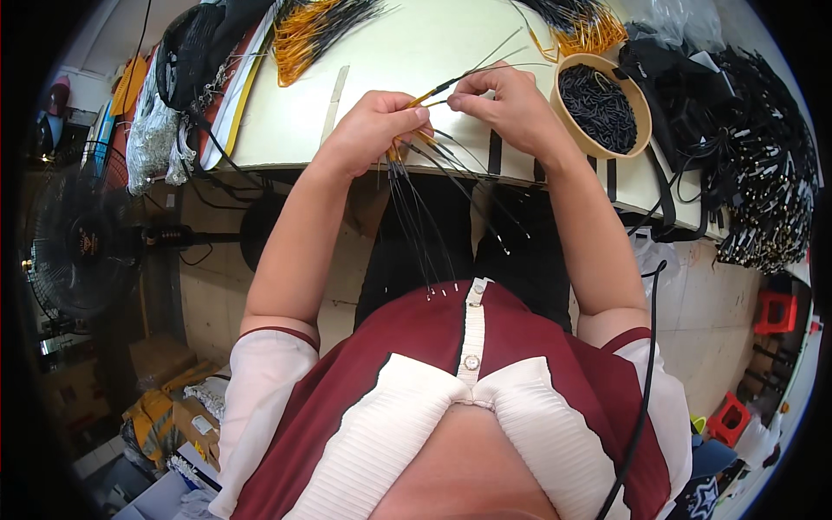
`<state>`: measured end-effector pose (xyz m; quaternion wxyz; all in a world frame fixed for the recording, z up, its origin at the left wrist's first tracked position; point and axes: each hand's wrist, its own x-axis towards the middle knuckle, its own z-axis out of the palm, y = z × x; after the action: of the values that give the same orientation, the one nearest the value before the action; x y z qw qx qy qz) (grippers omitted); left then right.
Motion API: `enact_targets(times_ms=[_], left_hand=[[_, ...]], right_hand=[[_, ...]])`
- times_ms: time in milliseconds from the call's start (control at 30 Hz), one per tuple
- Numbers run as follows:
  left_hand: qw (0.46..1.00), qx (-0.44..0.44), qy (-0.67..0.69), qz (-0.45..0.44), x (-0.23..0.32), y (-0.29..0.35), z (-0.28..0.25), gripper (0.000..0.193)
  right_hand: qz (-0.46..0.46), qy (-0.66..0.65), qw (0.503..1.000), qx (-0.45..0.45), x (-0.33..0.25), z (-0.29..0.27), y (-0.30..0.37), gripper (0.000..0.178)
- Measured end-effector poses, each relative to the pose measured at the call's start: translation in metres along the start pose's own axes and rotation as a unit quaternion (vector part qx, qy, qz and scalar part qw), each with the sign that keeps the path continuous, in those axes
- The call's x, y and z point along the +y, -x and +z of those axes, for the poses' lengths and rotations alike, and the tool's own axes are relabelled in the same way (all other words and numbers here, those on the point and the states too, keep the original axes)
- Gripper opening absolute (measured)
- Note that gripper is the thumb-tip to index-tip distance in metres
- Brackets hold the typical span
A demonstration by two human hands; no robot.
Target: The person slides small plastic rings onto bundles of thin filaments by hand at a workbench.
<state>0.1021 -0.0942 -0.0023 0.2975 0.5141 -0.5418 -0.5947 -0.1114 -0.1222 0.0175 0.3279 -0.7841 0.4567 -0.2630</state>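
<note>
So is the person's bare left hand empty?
No, the bare left hand is closed around a bundle of thin black-and-orange wires, with many loose black ends sticking out below it.

We see orange-yellow and black along the bunch of wires (395, 156), with small whitish ends. The same orange and black mix colours the left bundle (312, 39) and the right bundle (585, 30), against a pale cream tabletop (433, 43). We find a tan bowl (643, 117) full of black pieces (598, 104). We note a maroon top (416, 321), its white, ribbed collar (381, 433) edged in black, white sleeves (269, 373) trimmed in maroon, and bright red stools (774, 313).
</note>
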Motion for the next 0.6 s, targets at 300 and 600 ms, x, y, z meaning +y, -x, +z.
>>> enact_targets(times_ms=[300,600], left_hand=[[1.0,0.002,-0.002,-0.002,-0.001,-0.001,0.002,0.018],[1.0,-0.004,-0.012,-0.001,0.001,0.001,0.003,0.021]], right_hand=[[-0.032,-0.071,0.997,0.001,0.008,0.007,-0.004,0.022],[0.012,-0.145,0.989,-0.019,0.024,0.02,-0.013,0.018]])
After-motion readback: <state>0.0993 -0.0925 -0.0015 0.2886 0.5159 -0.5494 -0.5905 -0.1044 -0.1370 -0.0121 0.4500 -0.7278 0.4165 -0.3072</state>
